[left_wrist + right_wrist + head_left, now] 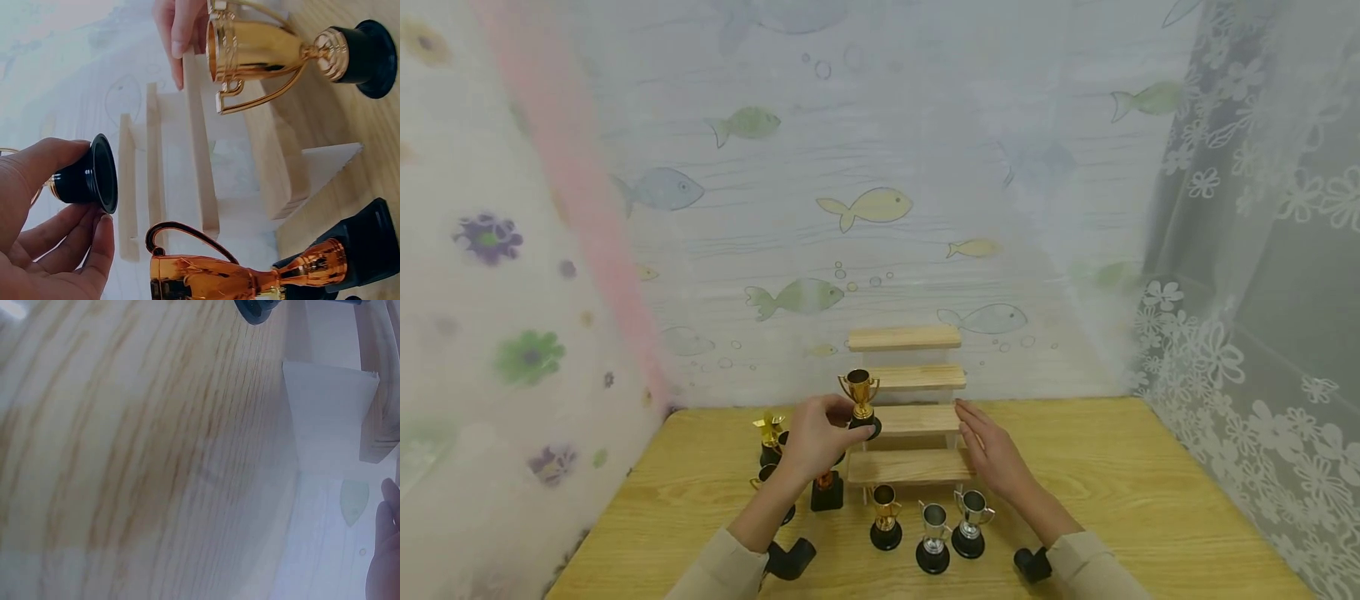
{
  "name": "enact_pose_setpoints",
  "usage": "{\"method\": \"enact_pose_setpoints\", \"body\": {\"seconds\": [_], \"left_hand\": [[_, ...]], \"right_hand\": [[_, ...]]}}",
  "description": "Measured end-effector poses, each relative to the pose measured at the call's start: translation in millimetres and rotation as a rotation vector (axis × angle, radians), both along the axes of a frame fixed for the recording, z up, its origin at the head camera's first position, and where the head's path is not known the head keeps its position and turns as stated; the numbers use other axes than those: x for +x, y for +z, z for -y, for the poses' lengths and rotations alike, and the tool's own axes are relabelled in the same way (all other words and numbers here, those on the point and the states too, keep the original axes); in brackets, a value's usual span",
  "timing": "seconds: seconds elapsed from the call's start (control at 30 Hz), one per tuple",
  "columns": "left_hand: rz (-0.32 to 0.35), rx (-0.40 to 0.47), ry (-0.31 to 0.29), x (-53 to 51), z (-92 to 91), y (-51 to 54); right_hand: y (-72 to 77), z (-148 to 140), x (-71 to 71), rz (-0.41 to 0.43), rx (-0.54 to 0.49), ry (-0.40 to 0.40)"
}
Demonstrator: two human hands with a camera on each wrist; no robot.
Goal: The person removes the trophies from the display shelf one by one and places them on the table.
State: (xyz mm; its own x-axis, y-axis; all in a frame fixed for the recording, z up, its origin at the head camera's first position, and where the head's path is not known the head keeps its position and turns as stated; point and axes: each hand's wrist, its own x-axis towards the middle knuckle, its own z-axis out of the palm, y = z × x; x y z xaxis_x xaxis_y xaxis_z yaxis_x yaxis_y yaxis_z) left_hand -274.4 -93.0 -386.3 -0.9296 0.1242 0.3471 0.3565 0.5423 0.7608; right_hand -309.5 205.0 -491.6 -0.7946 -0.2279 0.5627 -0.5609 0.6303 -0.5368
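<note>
My left hand (817,440) holds a small gold trophy cup (860,390) by its black base (100,175), above the left part of a stepped wooden display stand (906,467). In the left wrist view the thumb and fingers lie on either side of that base. My right hand (995,450), its fingers extended, touches the right end of a middle step (921,419). Only the edge of this hand shows in the right wrist view. Another gold trophy cup (885,510) stands before the stand, beside two silver trophy cups (934,533).
Left of the stand are a bronze-coloured trophy (827,487) on a square black base, a gold star trophy (770,432) and other cups partly hidden by my left arm. The stand has white side supports (331,406). A fish-patterned curtain (865,250) hangs behind the wooden table (1090,450).
</note>
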Motion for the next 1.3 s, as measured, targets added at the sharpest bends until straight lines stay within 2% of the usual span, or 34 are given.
{"method": "enact_pose_setpoints", "body": {"seconds": [0.23,0.57,0.77,1.03,1.3], "left_hand": [[-0.054,-0.024,-0.022,15.1,3.8,-5.7],[0.036,-0.046,0.002,37.8,10.2,-16.5],[0.058,-0.074,-0.007,49.2,15.5,-23.9],[0.124,-0.114,-0.018,66.9,26.1,-45.7],[0.231,-0.101,-0.055,74.0,34.1,-68.3]], "right_hand": [[-0.5,-1,-2.5,-0.001,-0.003,-0.001],[-0.2,-3,-0.1,0.005,-0.001,0.002],[0.8,-4,-0.3,0.0,-0.013,0.002],[-2.1,-2,1.8,0.019,-0.005,-0.002],[-0.3,0,-0.6,-0.002,-0.011,0.01]]}}
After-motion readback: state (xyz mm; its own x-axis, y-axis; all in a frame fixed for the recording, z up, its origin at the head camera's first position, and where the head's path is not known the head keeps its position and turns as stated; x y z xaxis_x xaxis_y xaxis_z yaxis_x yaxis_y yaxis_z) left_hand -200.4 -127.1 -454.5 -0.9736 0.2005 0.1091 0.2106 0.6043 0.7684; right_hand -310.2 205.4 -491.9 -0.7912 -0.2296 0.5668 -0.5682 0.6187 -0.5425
